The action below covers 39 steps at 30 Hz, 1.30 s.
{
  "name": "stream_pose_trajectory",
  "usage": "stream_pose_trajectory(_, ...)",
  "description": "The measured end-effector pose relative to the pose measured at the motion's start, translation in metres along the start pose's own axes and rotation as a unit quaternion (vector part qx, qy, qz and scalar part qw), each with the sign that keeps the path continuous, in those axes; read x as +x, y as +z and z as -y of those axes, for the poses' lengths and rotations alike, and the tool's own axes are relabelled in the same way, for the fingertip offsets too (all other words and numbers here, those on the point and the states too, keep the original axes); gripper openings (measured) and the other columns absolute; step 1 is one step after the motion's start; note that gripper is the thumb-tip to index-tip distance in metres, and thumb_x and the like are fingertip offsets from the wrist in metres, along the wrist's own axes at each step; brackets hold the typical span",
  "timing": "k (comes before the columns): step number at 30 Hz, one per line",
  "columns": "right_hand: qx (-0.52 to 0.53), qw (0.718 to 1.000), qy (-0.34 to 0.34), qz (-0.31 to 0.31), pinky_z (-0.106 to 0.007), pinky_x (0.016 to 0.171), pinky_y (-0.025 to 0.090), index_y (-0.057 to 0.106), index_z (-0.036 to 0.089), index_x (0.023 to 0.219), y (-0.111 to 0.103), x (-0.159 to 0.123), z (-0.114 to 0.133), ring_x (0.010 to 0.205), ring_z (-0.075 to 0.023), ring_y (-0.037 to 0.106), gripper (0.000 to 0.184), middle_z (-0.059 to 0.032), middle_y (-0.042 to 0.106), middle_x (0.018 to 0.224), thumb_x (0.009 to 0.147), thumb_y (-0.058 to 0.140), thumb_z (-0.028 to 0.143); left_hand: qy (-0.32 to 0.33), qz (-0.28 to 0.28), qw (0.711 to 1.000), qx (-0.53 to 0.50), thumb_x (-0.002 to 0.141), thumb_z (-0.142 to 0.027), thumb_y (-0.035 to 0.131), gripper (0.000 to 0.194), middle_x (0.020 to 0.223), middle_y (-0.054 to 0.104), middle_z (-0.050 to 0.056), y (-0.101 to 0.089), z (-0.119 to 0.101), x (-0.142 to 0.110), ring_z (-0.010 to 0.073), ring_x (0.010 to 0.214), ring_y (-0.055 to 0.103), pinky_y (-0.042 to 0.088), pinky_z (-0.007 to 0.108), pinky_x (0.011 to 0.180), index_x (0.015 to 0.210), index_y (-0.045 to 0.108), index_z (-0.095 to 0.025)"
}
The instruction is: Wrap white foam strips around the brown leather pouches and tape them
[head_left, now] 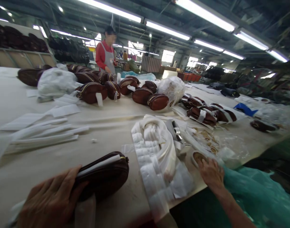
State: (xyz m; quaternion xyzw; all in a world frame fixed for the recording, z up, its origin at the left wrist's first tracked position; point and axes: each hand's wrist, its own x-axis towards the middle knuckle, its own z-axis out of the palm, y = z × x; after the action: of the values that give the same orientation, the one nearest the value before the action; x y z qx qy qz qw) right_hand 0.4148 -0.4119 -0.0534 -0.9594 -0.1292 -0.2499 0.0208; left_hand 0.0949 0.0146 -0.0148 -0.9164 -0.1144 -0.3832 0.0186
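Note:
My left hand (52, 196) is closed around the near end of a dark brown leather bag (106, 177), which rests on the table at the lower left. A white strip (99, 165) lies along the bag's zipper, and another pale strip (86, 210) hangs below it. Farther right, my right hand (211, 172) grips what looks like a tape roll with a brown core (199, 157), close to the table edge. Between my hands lies a bundle of white wrapped straps (159, 148) on white foam sheeting. Beside the bundle sits a grey and metal object (175, 131), partly covered.
Several brown bags (142, 95) stand across the table, with more at the right (202, 115). Flat white strips (47, 133) lie at the left. Green plastic (261, 193) hangs by the near right edge. A person in a red top (103, 55) stands beyond the table.

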Motion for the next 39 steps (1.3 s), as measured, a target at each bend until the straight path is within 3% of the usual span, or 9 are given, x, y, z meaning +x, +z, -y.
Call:
stream_pose_trajectory(3,0.058,0.994,-0.040,-0.084,-0.054,0.085,0.042,0.066,0.013,0.092,-0.018,0.012,0.023,0.102,-0.0343,0.054,0.047,-0.0196,0.060,0.110,0.093,0.028,0.041,0.030,0.024,0.992,0.121,0.092,-0.037,0.041,0.045,0.097,0.064,0.008,-0.014,-0.018,0.015,0.0295,0.081,0.059,0.041,0.041,0.072,0.134,0.040,-0.021)
stream_pose_trajectory(6,0.206,0.957,-0.157,-0.132,-0.042,0.084,0.045,0.064,0.016,0.096,-0.044,0.019,0.085,0.094,-0.0253,0.058,0.033,-0.0125,0.065,0.097,0.093,0.037,0.036,0.057,0.028,0.988,0.143,0.092,-0.038,0.041,0.039,0.095,0.064,0.011,-0.019,-0.024,0.022,0.0283,0.080,0.060,0.041,0.039,0.073,0.124,0.048,-0.015)
stream_pose_trajectory(10,0.305,0.908,-0.289,0.003,-0.037,0.080,0.045,0.061,0.017,0.074,-0.048,0.018,0.188,0.087,-0.0219,0.059,0.029,-0.0103,0.066,0.087,0.092,0.044,0.033,0.067,0.023,0.986,0.153,0.092,-0.036,0.042,0.034,0.095,0.064,0.011,-0.020,-0.024,0.025,0.0266,0.080,0.060,0.041,0.037,0.074,0.116,0.051,-0.013)
stream_pose_trajectory(15,0.196,0.917,-0.309,0.158,-0.054,0.102,0.029,0.057,0.011,0.117,-0.016,0.014,0.261,0.127,-0.0343,0.038,0.042,-0.0208,0.046,0.135,0.088,0.052,0.040,0.077,0.011,0.983,0.164,0.094,-0.036,0.040,0.034,0.093,0.064,0.011,-0.024,-0.027,0.026,0.0248,0.080,0.059,0.041,0.036,0.074,0.114,0.052,-0.011)
stream_pose_trajectory(21,0.198,0.888,-0.396,0.123,-0.053,0.108,0.020,0.052,0.015,0.127,0.009,0.007,0.264,0.131,-0.0291,0.034,0.039,-0.0136,0.045,0.138,0.093,0.041,0.032,0.071,-0.001,0.985,0.156,0.095,-0.035,0.038,0.034,0.093,0.064,0.011,-0.025,-0.031,0.029,0.0244,0.080,0.058,0.040,0.035,0.075,0.112,0.054,-0.009)
stream_pose_trajectory(27,0.235,0.846,-0.465,0.112,-0.039,0.100,0.031,0.061,0.019,0.112,0.002,0.005,0.262,0.115,-0.0227,0.047,0.028,-0.0097,0.058,0.123,0.089,0.046,0.015,0.072,-0.004,0.985,0.156,0.096,-0.034,0.036,0.035,0.091,0.063,0.011,-0.027,-0.032,0.032,0.0230,0.079,0.058,0.039,0.034,0.075,0.108,0.055,-0.008)
stream_pose_trajectory(32,0.241,0.873,-0.401,0.139,-0.030,0.078,0.040,0.065,0.017,0.084,-0.005,0.011,0.273,0.087,-0.0195,0.055,0.019,-0.0085,0.063,0.087,0.088,0.046,0.016,0.062,-0.001,0.986,0.153,0.096,-0.036,0.036,0.036,0.092,0.063,0.010,-0.027,-0.031,0.031,0.0223,0.079,0.058,0.039,0.033,0.075,0.109,0.055,-0.008)
stream_pose_trajectory(37,0.264,0.897,-0.325,0.144,-0.023,0.067,0.041,0.063,0.016,0.096,-0.008,0.025,0.282,0.075,-0.0143,0.058,0.030,-0.0079,0.062,0.090,0.094,0.033,0.015,0.054,0.009,0.987,0.152,0.096,-0.037,0.037,0.036,0.093,0.063,0.010,-0.026,-0.030,0.030,0.0222,0.081,0.058,0.039,0.033,0.077,0.110,0.055,-0.008)
stream_pose_trajectory(39,0.300,0.875,-0.345,0.158,-0.021,0.070,0.043,0.063,0.019,0.102,-0.011,0.024,0.285,0.080,-0.0129,0.060,0.028,-0.0061,0.062,0.096,0.093,0.037,0.017,0.053,0.009,0.987,0.151,0.096,-0.037,0.037,0.037,0.093,0.064,0.010,-0.026,-0.031,0.030,0.0222,0.081,0.058,0.039,0.033,0.077,0.109,0.055,-0.008)
